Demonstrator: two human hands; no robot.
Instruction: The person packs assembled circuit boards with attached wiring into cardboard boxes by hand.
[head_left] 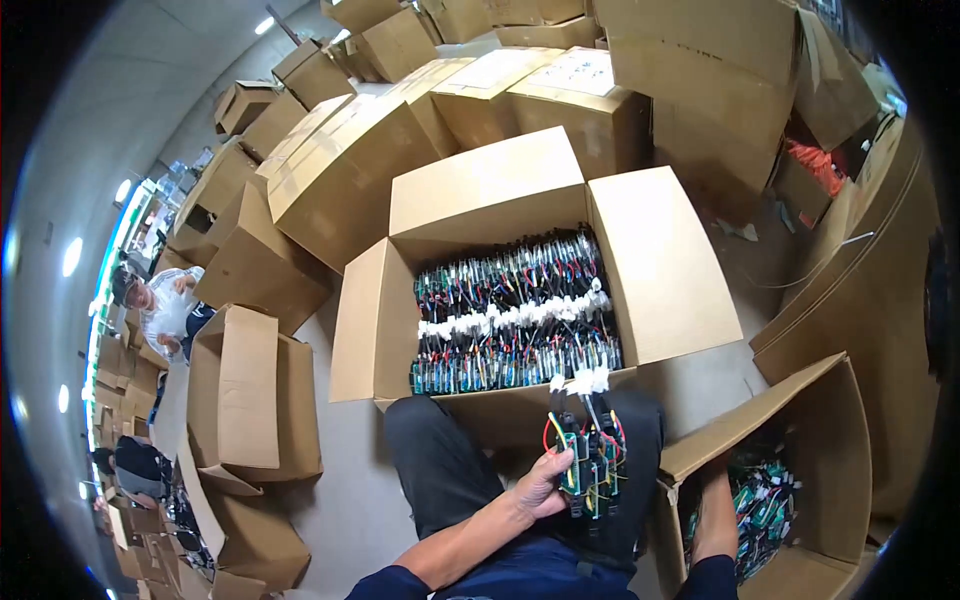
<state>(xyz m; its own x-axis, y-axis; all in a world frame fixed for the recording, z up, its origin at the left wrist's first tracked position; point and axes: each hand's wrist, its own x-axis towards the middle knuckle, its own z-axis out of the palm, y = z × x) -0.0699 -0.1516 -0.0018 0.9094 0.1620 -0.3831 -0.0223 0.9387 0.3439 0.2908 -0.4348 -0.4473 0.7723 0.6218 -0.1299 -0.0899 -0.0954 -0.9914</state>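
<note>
My left hand [543, 487] is closed around a small bunch of green circuit boards [592, 462] above my lap. Red, yellow and black wires with white connectors stick up from the bunch. In front of my knees stands an open cardboard box [488, 208], packed with rows of similar wired boards [515, 362]; white connectors run along its middle. My right hand [715, 475] reaches down into another open carton [835, 470] at the lower right, beside a loose heap of boards [765, 510]. Its fingers are hidden there.
Closed cartons [350, 160] stand in a row behind the packed box. Open cartons [250, 400] stand to my left, and tall cardboard [860, 260] rises at the right. Two other people are at the far left, one in a white top [170, 310].
</note>
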